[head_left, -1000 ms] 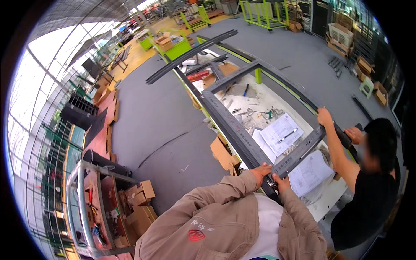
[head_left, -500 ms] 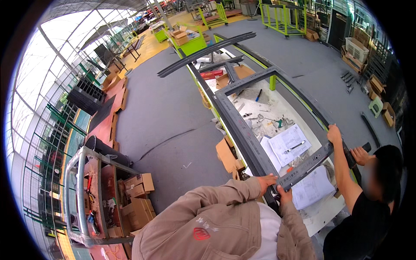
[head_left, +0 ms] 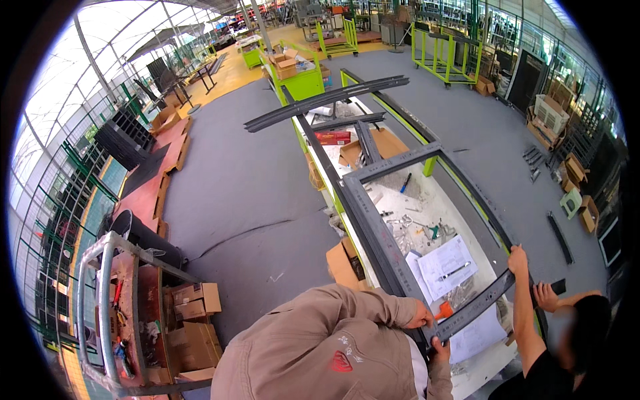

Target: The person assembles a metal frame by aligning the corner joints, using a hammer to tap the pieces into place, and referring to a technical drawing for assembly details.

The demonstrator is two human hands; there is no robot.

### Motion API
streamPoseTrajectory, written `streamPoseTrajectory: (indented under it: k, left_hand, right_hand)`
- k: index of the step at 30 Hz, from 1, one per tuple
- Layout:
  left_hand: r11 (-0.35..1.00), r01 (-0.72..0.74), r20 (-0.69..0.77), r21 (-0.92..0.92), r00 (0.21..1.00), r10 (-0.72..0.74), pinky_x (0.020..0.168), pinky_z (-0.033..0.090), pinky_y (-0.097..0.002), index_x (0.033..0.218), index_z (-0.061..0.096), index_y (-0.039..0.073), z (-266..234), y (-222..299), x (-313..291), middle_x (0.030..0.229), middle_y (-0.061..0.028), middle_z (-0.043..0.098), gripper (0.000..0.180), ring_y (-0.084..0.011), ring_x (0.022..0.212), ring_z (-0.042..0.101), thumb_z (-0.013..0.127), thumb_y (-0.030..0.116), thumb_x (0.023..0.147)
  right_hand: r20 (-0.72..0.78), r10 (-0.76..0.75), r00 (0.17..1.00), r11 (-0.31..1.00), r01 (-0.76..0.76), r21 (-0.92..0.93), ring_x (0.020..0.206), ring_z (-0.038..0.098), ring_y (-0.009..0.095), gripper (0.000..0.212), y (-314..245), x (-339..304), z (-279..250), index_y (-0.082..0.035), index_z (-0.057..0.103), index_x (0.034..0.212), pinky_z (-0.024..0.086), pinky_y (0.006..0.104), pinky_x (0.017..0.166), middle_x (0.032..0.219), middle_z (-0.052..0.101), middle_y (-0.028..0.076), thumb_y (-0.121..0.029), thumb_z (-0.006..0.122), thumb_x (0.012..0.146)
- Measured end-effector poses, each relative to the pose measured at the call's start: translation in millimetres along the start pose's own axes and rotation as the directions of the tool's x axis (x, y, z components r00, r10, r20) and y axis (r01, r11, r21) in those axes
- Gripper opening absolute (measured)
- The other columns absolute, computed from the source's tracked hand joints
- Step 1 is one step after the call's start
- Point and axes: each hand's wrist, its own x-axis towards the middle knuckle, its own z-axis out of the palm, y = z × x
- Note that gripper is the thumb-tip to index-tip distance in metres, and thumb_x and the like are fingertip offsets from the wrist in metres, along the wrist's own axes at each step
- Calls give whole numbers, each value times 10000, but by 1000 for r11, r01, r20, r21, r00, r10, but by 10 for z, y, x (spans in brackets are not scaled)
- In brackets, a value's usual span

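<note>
A large dark grey frame of metal profiles lies over a long work table. At its near left corner my left hand is closed around the side profile. My right hand grips the same corner from the near side, thumb on top. Just right of my left hand, within the frame's opening, shows an orange object whose kind I cannot make out. Printed drawing sheets with a pen lie below the frame. At the near right corner, another person's hand holds the frame; their other hand is on a dark profile.
The white table top carries loose hardware, a blue marker and a red box. Long dark profiles lie across its far end. A metal cart with tools and cardboard boxes stands at the left. Green racks stand far off.
The view has shifted, so the frame and table sit lower in it. My hands stay at the frame's near left corner. The orange object has come into sight beside my left hand.
</note>
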Motion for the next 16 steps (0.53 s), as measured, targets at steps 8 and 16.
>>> streamPoseTrajectory:
  k: [8, 16]
  left_hand:
    - [950, 280, -645, -138, 702, -301, 832, 527, -404, 1153, 642, 115, -1474, -1010, -118, 1013, -184, 675, 356, -371, 908, 652, 546, 72, 812]
    - [576, 814, -785, -81, 303, -540, 1136, 241, -542, 1375, 456, 145, -2635, -2089, -886, 1501, -160, 327, 617, -371, 1410, 268, 668, 252, 807]
  right_hand:
    - [-10, -33, 999, 999, 33, -31, 1123, 574, 334, 775, 45, -27, -117, -9, 360, 1402, 480, 473, 961, 1267, 551, 159, -228, 768, 781]
    - [32, -28, 999, 999, 29, -30, 1181, 552, 324, 813, -124, -124, 287, 3, 328, 1434, 426, 446, 1029, 1322, 531, 169, -264, 748, 791]
